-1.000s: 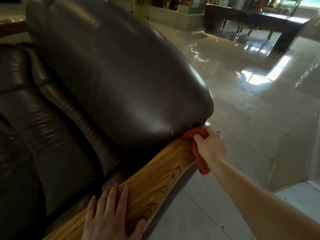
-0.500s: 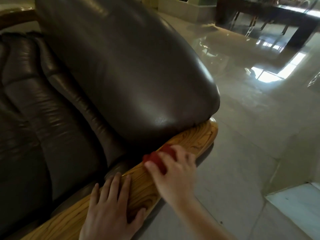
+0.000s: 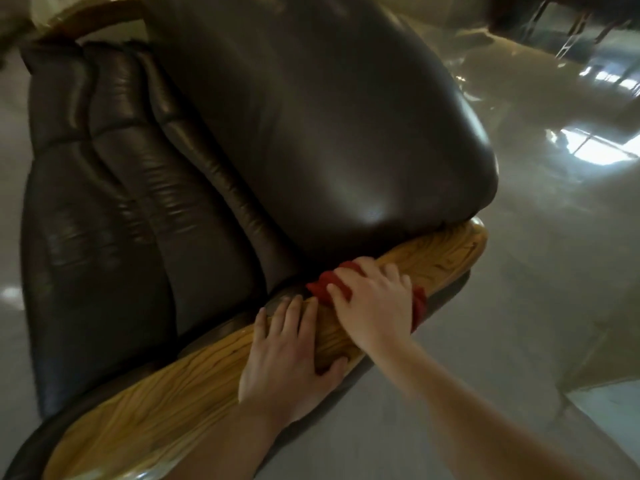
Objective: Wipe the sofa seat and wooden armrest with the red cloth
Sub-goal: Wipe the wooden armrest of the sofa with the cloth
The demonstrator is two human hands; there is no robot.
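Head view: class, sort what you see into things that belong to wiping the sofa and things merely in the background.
Job: red cloth, held by the right hand; wooden armrest, with the left hand resting on it; leather sofa.
Background: shiny floor; dark furniture far off.

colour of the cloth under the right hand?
The cloth is red; the head view shows it.

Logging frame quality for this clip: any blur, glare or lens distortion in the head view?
Head view: slight motion blur throughout; window glare burns out on the glossy floor; a soft highlight on the leather cushion; wide-angle warp bends the wooden armrest; right hand and red cloth readable.
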